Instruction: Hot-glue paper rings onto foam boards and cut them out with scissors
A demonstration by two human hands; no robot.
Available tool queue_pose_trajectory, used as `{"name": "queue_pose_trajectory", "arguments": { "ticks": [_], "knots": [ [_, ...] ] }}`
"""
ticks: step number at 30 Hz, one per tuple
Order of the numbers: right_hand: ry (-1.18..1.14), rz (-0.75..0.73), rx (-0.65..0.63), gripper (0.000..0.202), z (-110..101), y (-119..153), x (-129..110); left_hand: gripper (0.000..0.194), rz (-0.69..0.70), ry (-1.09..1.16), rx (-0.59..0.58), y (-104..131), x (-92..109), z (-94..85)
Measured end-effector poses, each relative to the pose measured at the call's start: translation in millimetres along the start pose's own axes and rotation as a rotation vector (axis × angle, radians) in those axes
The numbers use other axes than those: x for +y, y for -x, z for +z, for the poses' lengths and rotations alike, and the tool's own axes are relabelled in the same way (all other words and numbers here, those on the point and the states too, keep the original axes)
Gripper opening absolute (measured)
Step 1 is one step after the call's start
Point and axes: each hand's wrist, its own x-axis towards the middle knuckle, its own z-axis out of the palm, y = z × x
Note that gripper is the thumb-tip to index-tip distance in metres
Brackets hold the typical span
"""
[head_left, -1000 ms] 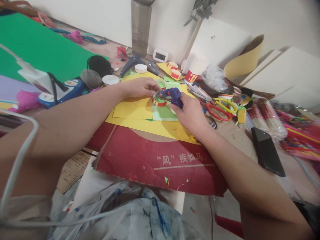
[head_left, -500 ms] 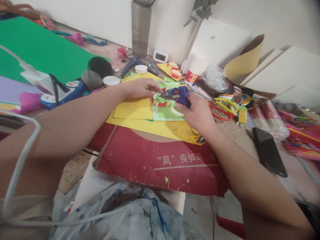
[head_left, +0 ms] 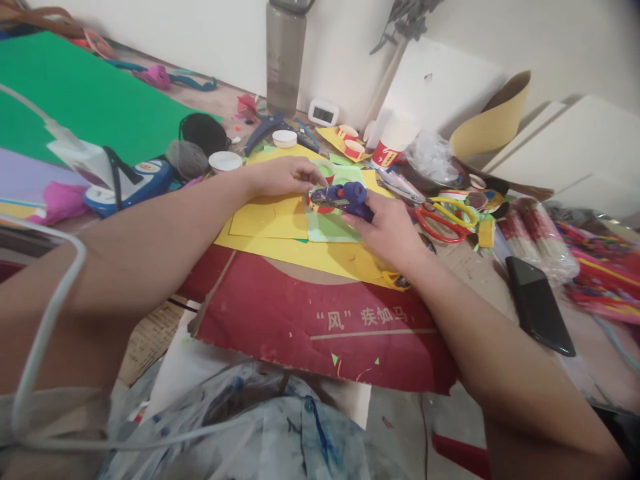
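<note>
My right hand (head_left: 393,230) is wrapped round a blue hot glue gun (head_left: 353,193), its nozzle pointing left. Below the nozzle sits a red and yellow paper-cup ring (head_left: 325,209) on a light green sheet (head_left: 333,232). A second ring (head_left: 329,172) lies just behind, partly covered by fingers. My left hand (head_left: 287,177) rests over the yellow paper (head_left: 267,220), fingers bent together at the rings' left side. Whatever those fingers pinch is too small to make out. The glue gun hides part of the green sheet.
Red- and yellow-handled scissors (head_left: 440,230), a paper cup (head_left: 393,143) and a black phone (head_left: 540,307) lie to the right. A grey bottle (head_left: 285,60) and a small clock (head_left: 323,113) stand at the back. A white cable (head_left: 45,333) crosses the left side; red cardboard (head_left: 280,320) lies in front.
My right hand has moved the glue gun slightly left and down, so its nozzle is over the front ring. The left hand stays nearly in place.
</note>
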Motion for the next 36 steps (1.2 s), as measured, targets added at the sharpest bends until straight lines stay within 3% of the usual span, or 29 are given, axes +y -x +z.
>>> {"name": "queue_pose_trajectory", "arguments": {
  "ticks": [5, 14, 20, 28, 36],
  "knots": [
    [-0.031, 0.019, 0.056, 0.029, -5.6, -0.2, 5.3, 0.051, -0.006, -0.002, 0.011, -1.1, -2.3, 0.5],
    [0.066, 0.033, 0.102, 0.026, 11.8, -5.8, 3.7, 0.043, 0.012, 0.03, 0.048, -3.9, -7.0, 3.6],
    [-0.047, 0.023, 0.002, 0.029, -1.2, -2.9, 0.8, 0.049, 0.001, 0.033, 0.034, -1.5, -2.7, 1.7],
    [-0.1, 0.091, 0.133, 0.03, -9.1, 1.8, 13.3, 0.046, -0.014, 0.038, 0.077, 0.9, -1.9, 3.7],
    [-0.11, 0.103, 0.139, 0.028, -6.6, 4.5, 8.9, 0.047, -0.008, 0.095, 0.117, 3.9, -2.7, 6.7]
  ]
}}
